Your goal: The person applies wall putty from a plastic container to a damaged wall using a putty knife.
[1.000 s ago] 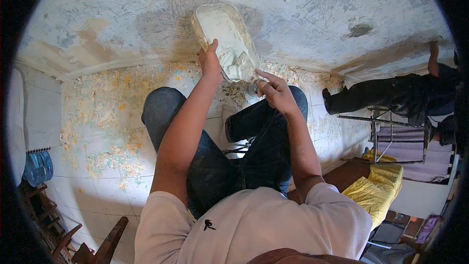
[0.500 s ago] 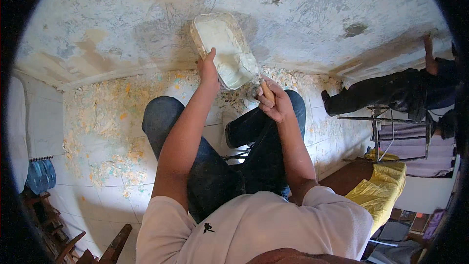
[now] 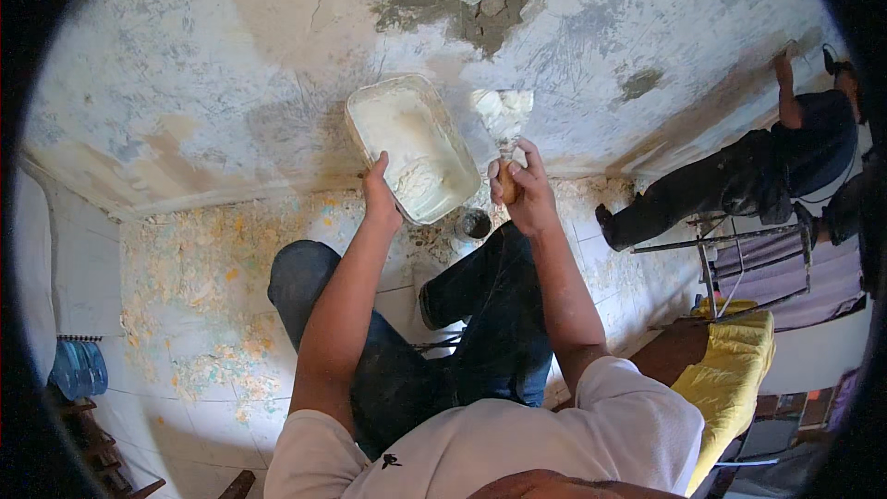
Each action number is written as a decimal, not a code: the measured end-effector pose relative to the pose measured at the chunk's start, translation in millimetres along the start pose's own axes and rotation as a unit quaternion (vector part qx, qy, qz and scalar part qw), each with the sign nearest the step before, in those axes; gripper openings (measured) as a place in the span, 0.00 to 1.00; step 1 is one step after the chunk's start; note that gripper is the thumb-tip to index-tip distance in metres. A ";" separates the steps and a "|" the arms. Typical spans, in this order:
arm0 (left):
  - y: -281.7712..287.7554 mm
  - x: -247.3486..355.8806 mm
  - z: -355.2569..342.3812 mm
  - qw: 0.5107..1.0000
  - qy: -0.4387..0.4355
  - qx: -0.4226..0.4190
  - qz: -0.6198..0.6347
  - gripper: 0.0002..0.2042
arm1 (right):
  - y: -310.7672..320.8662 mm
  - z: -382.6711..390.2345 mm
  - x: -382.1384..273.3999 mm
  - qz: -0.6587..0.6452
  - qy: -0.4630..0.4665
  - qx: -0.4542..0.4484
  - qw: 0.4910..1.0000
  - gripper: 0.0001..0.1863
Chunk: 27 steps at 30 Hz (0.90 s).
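Note:
My left hand (image 3: 381,194) grips the near left edge of a rectangular plastic tub (image 3: 462,152), thumb over the rim. White filler paste (image 3: 407,134) coats its inside, with a heap at the near end. In my right hand (image 3: 528,194) is a putty knife (image 3: 504,120), its wooden handle wrapped by my fingers. A thick load of white paste covers the blade, which is lifted clear of the tub, to its right. Beyond both is a wall (image 3: 305,111) with patchy, scraped plaster and a dark grey patch (image 3: 494,9) higher up.
Flakes of old paint (image 3: 222,286) litter the tiled floor along the wall. A small round container (image 3: 474,224) stands below the tub. At the right, a person in dark clothes (image 3: 739,166) is by a metal frame (image 3: 711,249). A yellow cloth (image 3: 730,370) lies nearer me.
The putty knife has come up out of the tub with paste on its blade, moving to the tub's right. My view has tilted up, showing more of the grey patch.

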State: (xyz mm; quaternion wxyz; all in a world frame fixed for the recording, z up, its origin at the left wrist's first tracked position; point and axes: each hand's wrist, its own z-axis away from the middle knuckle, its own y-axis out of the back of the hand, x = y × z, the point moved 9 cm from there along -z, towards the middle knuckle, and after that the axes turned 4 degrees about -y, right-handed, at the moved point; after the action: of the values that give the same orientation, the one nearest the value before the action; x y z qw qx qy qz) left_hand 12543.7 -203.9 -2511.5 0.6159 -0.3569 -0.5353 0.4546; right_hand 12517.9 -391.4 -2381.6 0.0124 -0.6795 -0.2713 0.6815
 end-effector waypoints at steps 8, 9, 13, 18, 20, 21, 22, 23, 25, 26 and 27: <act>-4.3 -12.5 -1.0 0.999 0.019 0.013 -0.027 0.26 | 13.5 1.5 12.2 -0.068 -0.038 0.051 0.996 0.20; -4.6 -15.5 -9.8 0.999 -0.006 0.006 -0.037 0.27 | 21.7 0.7 15.5 -0.074 -0.039 0.056 0.995 0.20; -27.8 -37.0 -17.7 0.999 0.009 0.019 -0.037 0.28 | 55.6 5.3 44.2 -0.045 -0.114 0.075 0.990 0.16; -24.4 -41.2 -30.7 0.996 -0.066 0.031 -0.049 0.28 | 71.7 12.8 57.2 0.003 -0.145 0.058 0.988 0.15; -27.9 -45.3 -26.6 0.996 -0.056 0.036 -0.051 0.28 | 74.2 14.4 56.9 0.010 -0.158 0.065 0.985 0.15; -28.9 -43.5 -22.7 0.997 -0.049 0.042 -0.052 0.28 | 71.4 15.8 55.8 -0.006 -0.154 0.064 0.986 0.15; -28.4 -40.3 -22.1 0.997 -0.048 0.041 -0.053 0.28 | 67.4 16.4 53.7 -0.023 -0.149 0.062 0.987 0.16; -27.2 -37.3 -22.0 0.996 -0.045 0.043 -0.057 0.28 | 62.7 16.1 51.2 -0.023 -0.148 0.062 0.987 0.16; -36.9 -29.0 -20.9 0.996 -0.053 0.039 -0.055 0.28 | 57.0 7.4 36.4 -0.087 -0.112 0.058 0.988 0.17; -40.0 -27.2 -17.7 0.997 -0.051 0.043 -0.049 0.28 | 54.8 3.6 32.2 -0.100 -0.105 0.041 0.989 0.17; -43.0 -25.8 -13.1 0.997 -0.047 0.047 -0.043 0.28 | 49.2 -1.1 27.9 -0.096 -0.103 0.035 0.989 0.17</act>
State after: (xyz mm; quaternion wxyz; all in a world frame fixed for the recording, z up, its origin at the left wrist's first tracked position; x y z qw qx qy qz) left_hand 12563.9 -241.8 -2482.6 0.6250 -0.2825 -0.5565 0.4689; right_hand 12534.1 -422.2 -2426.2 0.0742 -0.5756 -0.3111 0.7526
